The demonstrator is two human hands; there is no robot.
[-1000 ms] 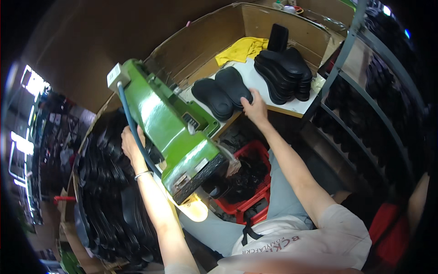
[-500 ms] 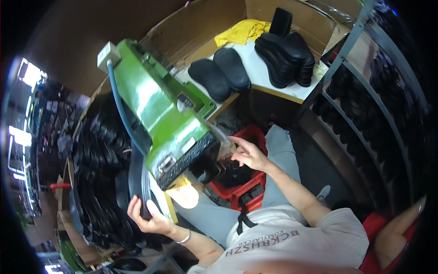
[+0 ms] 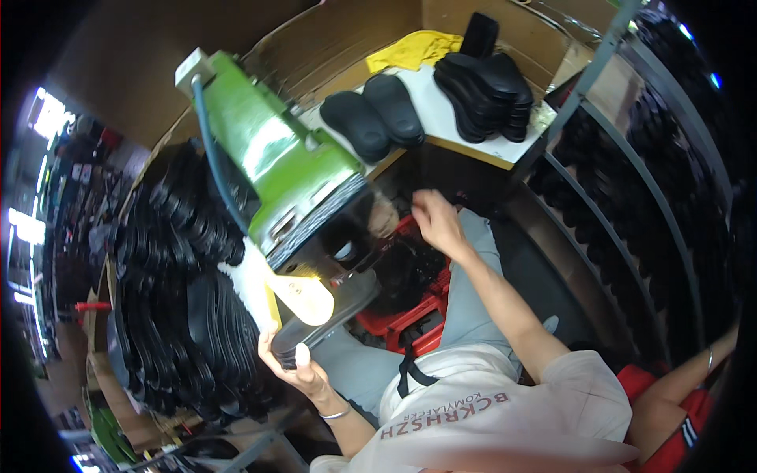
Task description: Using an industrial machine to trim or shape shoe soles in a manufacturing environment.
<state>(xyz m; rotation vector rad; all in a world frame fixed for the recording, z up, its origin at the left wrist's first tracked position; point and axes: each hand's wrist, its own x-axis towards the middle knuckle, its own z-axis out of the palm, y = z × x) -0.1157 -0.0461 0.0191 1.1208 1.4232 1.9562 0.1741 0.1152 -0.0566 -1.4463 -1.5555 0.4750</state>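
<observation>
My left hand [image 3: 296, 369] is closed round the near end of a black shoe sole [image 3: 335, 317]. This sole slants up to the right, under the green machine's [image 3: 284, 169] head and beside a pale yellow tongue-shaped plate [image 3: 306, 298]. To the right of the machine head, my right hand [image 3: 439, 224] is raised with loosely bent fingers, and nothing shows in it. A clear guard [image 3: 384, 216] on the machine is nearest to it. Below that guard, a red plastic crate [image 3: 418, 319] with dark contents stands between my legs.
Large stacks of black soles [image 3: 185, 331] fill the left side. Black soles [image 3: 371, 118] and a yellow cloth [image 3: 414, 50] lie on the white table [image 3: 489, 148] behind. A metal rack [image 3: 607, 122] loaded with soles stands right. Another person's arm [image 3: 670, 394] shows lower right.
My left hand has brought the sole from the machine's left side rightward, beneath its head. My right hand has moved up and away from the guard, its pointing finger now bent.
</observation>
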